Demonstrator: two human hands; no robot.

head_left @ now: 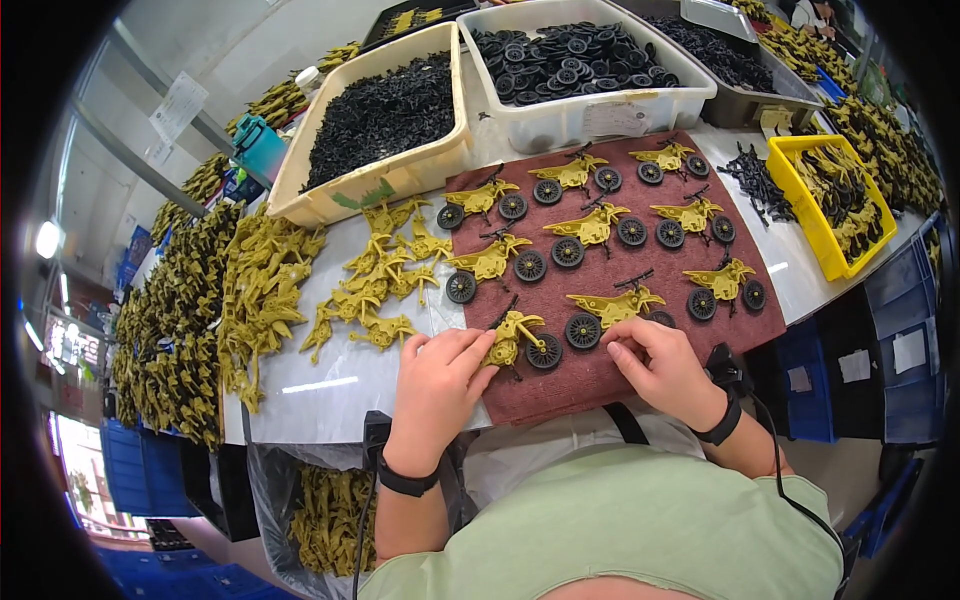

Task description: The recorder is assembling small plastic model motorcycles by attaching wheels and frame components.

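Observation:
On a dark red cloth [580, 385] lie several yellow toy motorcycles with black wheels and handlebars, set out in three rows. My left hand [440, 385] closes on the yellow toy motorcycle [512, 332] at the front left; a black wheel [543, 351] lies at its right end, and the fingers hide its left end. Beside the middle front toy motorcycle [615, 301], my right hand [662, 370] is closed with thumb and fingers together. Whatever it may hold is hidden. That motorcycle's right wheel [661, 318] shows just beyond the knuckles.
Loose yellow motorcycle bodies [375, 280] are heaped left of the cloth. Behind stand a cream bin [460, 115] of small black parts and a clear bin [590, 115] of wheels. A yellow basket [845, 268] and black parts [758, 185] lie to the right.

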